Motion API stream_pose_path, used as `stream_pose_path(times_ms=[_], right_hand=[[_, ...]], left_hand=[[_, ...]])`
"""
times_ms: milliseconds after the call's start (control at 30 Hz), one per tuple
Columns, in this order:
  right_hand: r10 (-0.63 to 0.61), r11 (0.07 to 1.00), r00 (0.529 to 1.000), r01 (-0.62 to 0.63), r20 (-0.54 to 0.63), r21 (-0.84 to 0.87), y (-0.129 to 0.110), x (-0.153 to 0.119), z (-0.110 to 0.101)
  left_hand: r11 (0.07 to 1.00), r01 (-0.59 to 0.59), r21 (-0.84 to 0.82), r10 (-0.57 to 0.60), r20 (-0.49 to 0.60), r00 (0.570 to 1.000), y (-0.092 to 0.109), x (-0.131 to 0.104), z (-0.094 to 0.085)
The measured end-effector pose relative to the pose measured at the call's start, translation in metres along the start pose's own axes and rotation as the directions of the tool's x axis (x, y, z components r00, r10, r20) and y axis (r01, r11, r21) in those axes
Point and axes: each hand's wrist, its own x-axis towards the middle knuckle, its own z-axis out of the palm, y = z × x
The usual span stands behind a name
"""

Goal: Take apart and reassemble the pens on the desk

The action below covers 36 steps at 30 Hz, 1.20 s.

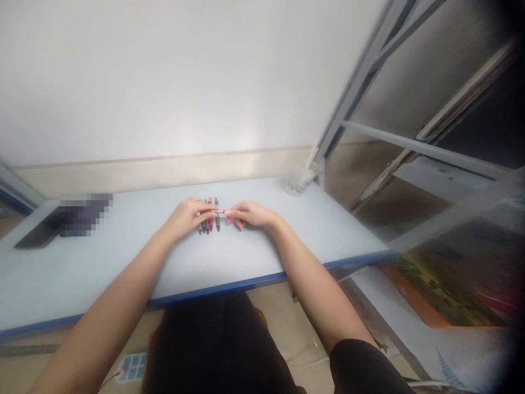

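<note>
Between my two hands, a thin red-and-white pen part (pixel 221 212) is held level above the table. My left hand (pixel 192 215) pinches its left end, and my right hand (pixel 247 213) pinches its right end, with the lower fingers curled. Beneath and beside my left fingers, several dark pens (pixel 217 221) and a red pen (pixel 210 223) lie side by side on the pale table (pixel 229 257). My left hand partly covers the pens. Fine detail of the held part is too small to make out.
A dark flat object (pixel 39 230) and a pixelated dark item (pixel 84 216) lie at the table's left. At the back right stands a clear container (pixel 296 186) with small bits inside. A metal frame (pixel 353 98) rises at the right, beside a lower shelf (pixel 414 323).
</note>
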Motion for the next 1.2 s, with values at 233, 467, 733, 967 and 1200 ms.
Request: stream_pose_path(times_ms=[233, 467, 733, 967, 1200], right_hand=[[-0.046, 0.996, 0.992, 0.054, -0.121, 0.066, -0.001, 0.003, 0.003], [-0.031, 0.999, 0.991, 0.034, -0.130, 0.024, 0.004, 0.007, 0.004], [-0.068, 0.997, 0.976, 0.075, -0.205, 0.027, 0.004, 0.008, 0.006], [-0.088, 0.993, 0.966, 0.103, -0.243, 0.051, 0.002, 0.006, 0.007], [-0.093, 0.989, 0.983, 0.074, -0.158, -0.126, -0.007, -0.002, 0.003]], left_hand=[[0.980, -0.093, 0.175, 0.096, -0.008, 0.995, -0.009, 0.000, 0.001], [0.968, -0.104, 0.229, 0.100, 0.026, 0.995, -0.009, 0.000, 0.004], [0.973, -0.054, 0.223, 0.063, -0.031, 0.998, -0.012, -0.001, 0.006], [0.977, -0.055, 0.205, 0.060, -0.022, 0.998, -0.010, -0.001, 0.008], [0.970, -0.101, 0.220, 0.098, 0.022, 0.995, -0.003, 0.000, 0.007]])
